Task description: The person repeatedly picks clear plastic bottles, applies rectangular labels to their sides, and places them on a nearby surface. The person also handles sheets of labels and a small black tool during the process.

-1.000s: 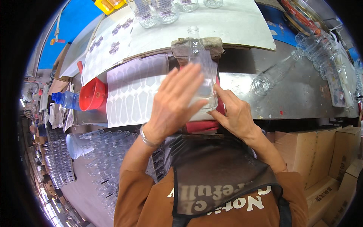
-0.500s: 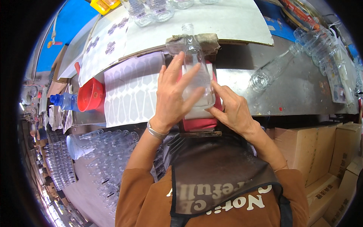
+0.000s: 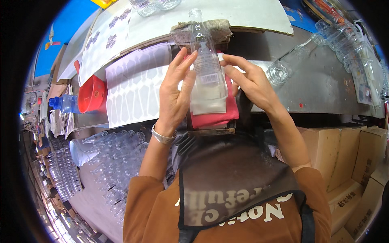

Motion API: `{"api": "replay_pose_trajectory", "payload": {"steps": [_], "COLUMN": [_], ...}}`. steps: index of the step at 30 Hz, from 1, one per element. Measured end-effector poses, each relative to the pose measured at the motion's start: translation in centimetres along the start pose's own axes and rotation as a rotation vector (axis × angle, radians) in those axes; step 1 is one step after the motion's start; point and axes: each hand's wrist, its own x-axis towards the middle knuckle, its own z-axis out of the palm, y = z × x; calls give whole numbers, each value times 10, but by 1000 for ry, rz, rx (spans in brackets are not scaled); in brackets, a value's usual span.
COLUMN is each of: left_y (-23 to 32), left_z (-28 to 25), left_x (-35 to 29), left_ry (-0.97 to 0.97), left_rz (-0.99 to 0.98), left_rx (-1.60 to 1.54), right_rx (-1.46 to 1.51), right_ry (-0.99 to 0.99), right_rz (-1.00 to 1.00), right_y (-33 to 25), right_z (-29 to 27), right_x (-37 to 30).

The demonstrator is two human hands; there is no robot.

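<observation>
A clear glass bottle (image 3: 208,87) lies in front of me, its neck pointing away over a cloth-wrapped block (image 3: 221,31). Its body rests on a white sheet and a folded red cloth (image 3: 214,119). Dark printing and a barcode-like patch show on the bottle. My left hand (image 3: 173,89) is at the bottle's left side, fingers stretched out and apart, fingertips at or very near the glass. On the other side, my right hand (image 3: 256,83) has its fingers apart and slightly bent beside the bottle. I cannot tell whether its fingertips touch the glass.
A sheet with pale bottle-shaped outlines (image 3: 137,85) lies left, beside a red plastic scoop (image 3: 92,95) and a blue-capped bottle (image 3: 67,103). Printed labels (image 3: 111,40) lie on the white board (image 3: 243,16). Glass bottles (image 3: 279,73) lie right; cardboard boxes (image 3: 332,158) stand below. Many bottles (image 3: 117,158) stand lower left.
My left hand has drawn back from over the bottle to its left side. My right hand has moved up along the right side. The printing on the bottle now shows clearly.
</observation>
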Motion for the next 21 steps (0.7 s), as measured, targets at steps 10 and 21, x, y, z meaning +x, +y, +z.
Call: {"api": "replay_pose_trajectory", "payload": {"steps": [10,21], "left_y": [-8,-9], "left_z": [9,10], "left_x": [-2,1], "left_ry": [-28,-14], "left_rz": [29,29], "left_rx": [29,35], "right_rx": [-154,-146], "right_ry": [11,34], "right_rz": [-74,-71], "right_y": [-3,1], "right_z": [13,14], "right_x": [6,10]}}
